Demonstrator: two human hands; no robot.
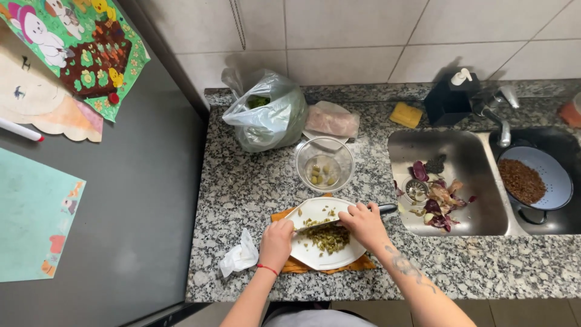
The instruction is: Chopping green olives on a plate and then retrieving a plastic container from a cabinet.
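Observation:
A white plate [315,257] lies on an orange cloth [363,264] at the counter's front edge, with a heap of chopped green olives [327,236] on it. My right hand [363,223] grips a knife [321,224] by its black handle, the blade lying across the olives. My left hand [276,240] rests on the plate's left rim, fingers by the blade's tip. Behind the plate stands a glass bowl [325,162] with a few whole olives in it.
A crumpled white tissue [239,257] lies left of the plate. A plastic bag of greens [266,112] and a wrapped packet [331,120] sit near the wall. The sink [472,151] holds purple peelings; a colander of lentils [535,178] sits at right. A grey fridge side [139,200] stands left.

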